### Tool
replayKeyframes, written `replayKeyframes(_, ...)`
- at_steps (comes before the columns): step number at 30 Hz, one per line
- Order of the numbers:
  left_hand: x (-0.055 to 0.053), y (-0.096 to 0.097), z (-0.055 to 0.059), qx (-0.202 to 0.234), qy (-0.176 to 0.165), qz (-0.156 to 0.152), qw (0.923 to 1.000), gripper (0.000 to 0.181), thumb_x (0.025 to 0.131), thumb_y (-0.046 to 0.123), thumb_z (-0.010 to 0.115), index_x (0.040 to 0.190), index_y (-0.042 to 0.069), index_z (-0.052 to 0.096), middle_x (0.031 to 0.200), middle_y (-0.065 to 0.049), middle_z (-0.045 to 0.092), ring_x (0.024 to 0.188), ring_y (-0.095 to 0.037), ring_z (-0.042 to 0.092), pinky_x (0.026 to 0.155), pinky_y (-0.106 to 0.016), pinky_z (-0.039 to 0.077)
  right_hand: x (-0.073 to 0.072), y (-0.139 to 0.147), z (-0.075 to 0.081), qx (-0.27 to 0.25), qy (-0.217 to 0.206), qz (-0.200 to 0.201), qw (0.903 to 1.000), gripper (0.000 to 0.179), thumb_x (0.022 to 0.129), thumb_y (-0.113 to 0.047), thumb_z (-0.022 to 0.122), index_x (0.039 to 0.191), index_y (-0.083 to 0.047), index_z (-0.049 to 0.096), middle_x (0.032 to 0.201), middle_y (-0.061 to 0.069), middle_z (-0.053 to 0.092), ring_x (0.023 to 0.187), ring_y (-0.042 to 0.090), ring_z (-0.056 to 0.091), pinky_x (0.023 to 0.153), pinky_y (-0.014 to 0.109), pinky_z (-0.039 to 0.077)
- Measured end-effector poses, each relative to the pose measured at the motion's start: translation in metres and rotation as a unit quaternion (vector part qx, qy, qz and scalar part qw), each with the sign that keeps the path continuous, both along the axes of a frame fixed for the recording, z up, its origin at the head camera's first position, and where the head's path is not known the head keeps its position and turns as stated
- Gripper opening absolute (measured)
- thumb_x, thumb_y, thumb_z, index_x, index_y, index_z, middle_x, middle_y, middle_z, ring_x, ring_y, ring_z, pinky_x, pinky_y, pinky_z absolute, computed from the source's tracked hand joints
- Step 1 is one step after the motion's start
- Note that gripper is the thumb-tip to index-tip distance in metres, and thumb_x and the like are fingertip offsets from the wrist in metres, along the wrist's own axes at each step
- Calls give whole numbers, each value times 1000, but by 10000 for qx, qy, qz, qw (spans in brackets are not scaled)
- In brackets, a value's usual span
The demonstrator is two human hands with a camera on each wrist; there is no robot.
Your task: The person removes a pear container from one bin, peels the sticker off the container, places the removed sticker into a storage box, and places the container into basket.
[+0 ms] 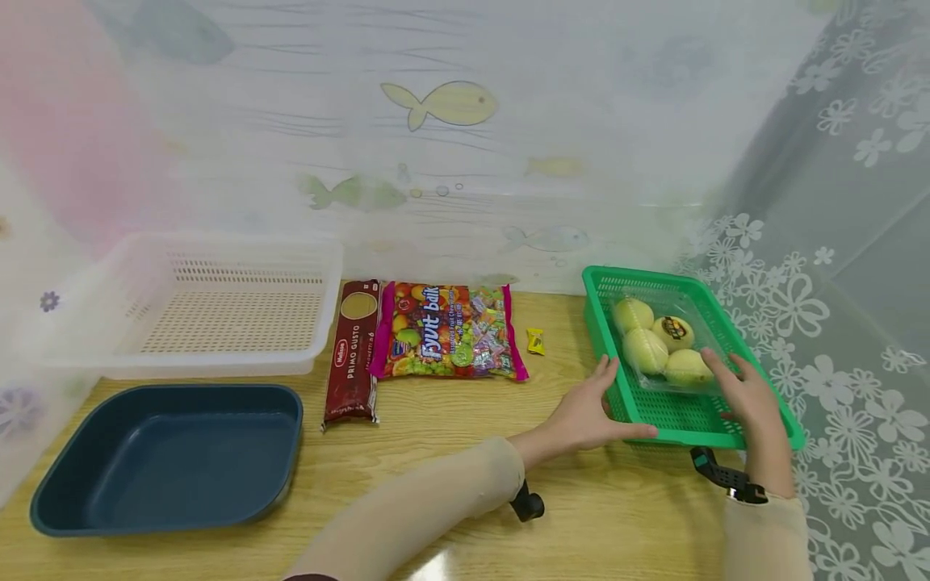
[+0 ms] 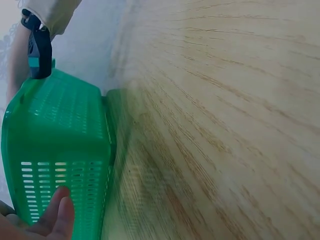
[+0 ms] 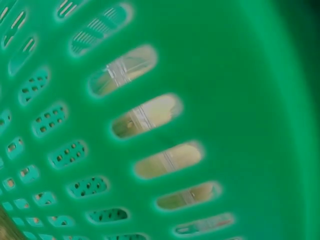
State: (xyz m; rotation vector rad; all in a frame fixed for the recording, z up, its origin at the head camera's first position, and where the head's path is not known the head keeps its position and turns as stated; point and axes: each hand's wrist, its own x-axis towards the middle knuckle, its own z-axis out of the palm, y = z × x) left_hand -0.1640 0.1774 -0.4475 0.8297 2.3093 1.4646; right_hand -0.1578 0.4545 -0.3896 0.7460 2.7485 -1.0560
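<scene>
Navy tub [image 1: 182, 461] is sitting far left. Left hand [image 1: 577, 415] is spanning green basket's [image 1: 693, 437] near-left corner, fingers spread wide, gripping nothing. Basket's holding packed pale fruit [image 1: 645, 351]. Right hand [image 1: 751, 397] is reaching over near-right corner, fingers extended.

Head view: both sleeves [image 1: 429, 508] cut off at the near edge. Right hand [image 1: 756, 403] covers the near-right corner of the fruit pack [image 1: 645, 351]; label [image 1: 674, 331] on one fruit too small to read, likewise print on small yellow packet [image 1: 535, 341]. Left end of white basket [image 1: 218, 363] blurs into pale sheet [image 1: 43, 339]. Left wrist view: left hand [image 2: 52, 220] cropped, chiefly fingers showing; right hand hidden behind green basket [image 2: 60, 135]. Right wrist view: green basket runs past the edges; fruit blurred, visible only in strips through slots.
</scene>
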Motion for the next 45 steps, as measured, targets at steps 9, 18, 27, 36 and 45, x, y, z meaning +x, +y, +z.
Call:
replayKeyframes(9, 0, 1, 0, 78, 64, -79, 9999, 112, 91, 54, 82, 172, 18, 14, 178, 3, 3, 76, -6, 70, 105, -25, 50, 1, 8, -3, -805, 134, 42, 9967, 97, 107, -69, 26, 168, -5, -12, 169, 40, -6, 144, 65, 30, 92, 54, 61)
replayKeyframes(18, -2, 2, 0, 99, 20, -121, 9999, 112, 91, 53, 83, 172, 17, 14, 178, 5, 2, 72, -12, 70, 89, -20, 53, -2, 20, -6, -1542, 80, 0, 9880, 94, 111, -56, 36, 167, 5, -8, 170, 38, -4, 104, 25, 72, 88, 32, 63)
replayKeyframes(27, -1, 0, 3, 246, -108, -209, 9994, 112, 92, 49, 83, 172, 16, 13, 178, 5, 0, 59, -5, 57, 70, -16, 47, -6, 28, -6, -2290, -80, -200, 9732, 90, 111, -52, 44, 170, -2, -1, 173, 33, -5, 80, 4, 69, 83, 28, 62)
replayKeyframes(36, -3, 0, 0, 371, -171, -188, 9990, 111, 92, 48, 83, 172, 16, 13, 178, 6, 0, 76, 3, 58, 69, -14, 50, -14, 35, -9, -2956, -452, 223, 9540, 87, 113, -49, 38, 167, -12, -20, 171, 26, -25, 84, 0, 67, 92, 30, 61)
replayKeyframes(45, -4, 2, -3, 406, -115, -192, 9989, 112, 91, 48, 84, 172, 16, 13, 178, 5, 1, 79, 5, 58, 70, -13, 51, -13, 39, -10, -3317, -401, 59, 9425, 87, 113, -48, 43, 167, -17, -19, 172, 20, -27, 84, -1, 68, 85, 25, 60)
